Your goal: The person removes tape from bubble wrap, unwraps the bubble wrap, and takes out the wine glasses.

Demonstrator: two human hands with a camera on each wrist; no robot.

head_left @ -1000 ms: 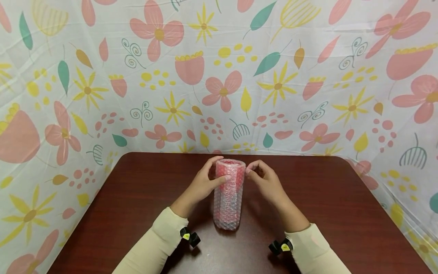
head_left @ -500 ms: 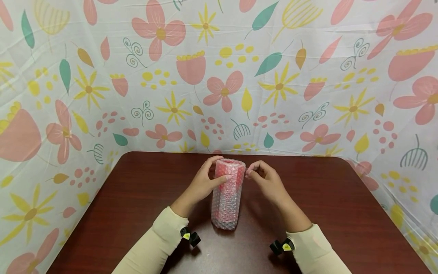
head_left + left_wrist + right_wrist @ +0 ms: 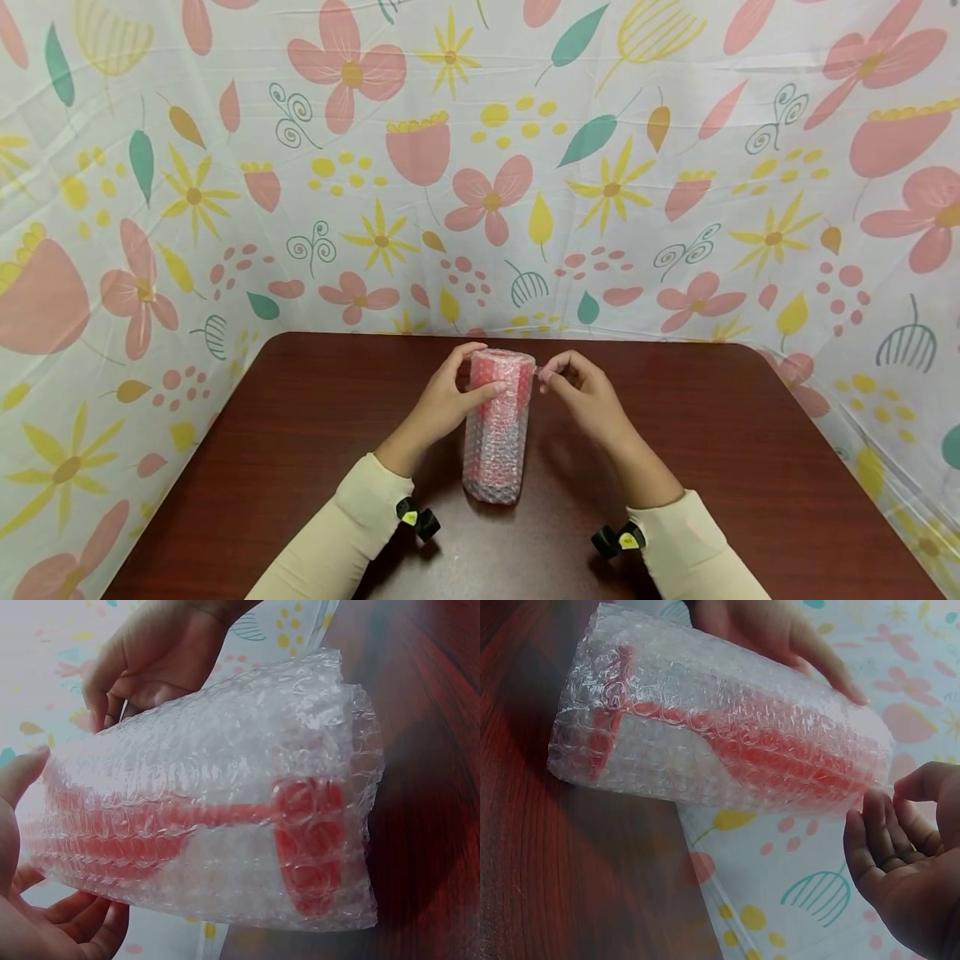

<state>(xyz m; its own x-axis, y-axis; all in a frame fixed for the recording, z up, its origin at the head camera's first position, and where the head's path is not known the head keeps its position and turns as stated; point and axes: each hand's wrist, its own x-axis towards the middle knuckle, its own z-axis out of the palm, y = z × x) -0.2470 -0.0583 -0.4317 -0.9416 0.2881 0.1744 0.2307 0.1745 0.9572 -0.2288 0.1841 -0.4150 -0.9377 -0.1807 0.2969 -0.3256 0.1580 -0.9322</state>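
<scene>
A red stemmed goblet [image 3: 307,844], rolled in clear bubble wrap [image 3: 497,442], stands nearly upright on the table. Its bowl, thin stem and round foot show through the layers in both wrist views, bowl end up. My left hand [image 3: 446,402] grips the upper part of the roll from the left, thumb across the near side and fingers round the far rim. At the top right, my right hand [image 3: 588,400] pinches the loose edge of the bubble wrap between thumb and index finger. The other fingers of that hand [image 3: 915,870] are bent beside the wrap.
The dark reddish-brown table [image 3: 315,467] has rounded far corners. A white cloth with flowers and leaves [image 3: 487,125] hangs behind it and along both sides. Each wrist carries a small black camera [image 3: 618,540] on a strap.
The wrapped goblet has turned slightly, and its lower end has shifted a little to the left. A small strip of wrap edge now shows between roll and right fingertips. Both hands stay nearly in place.
</scene>
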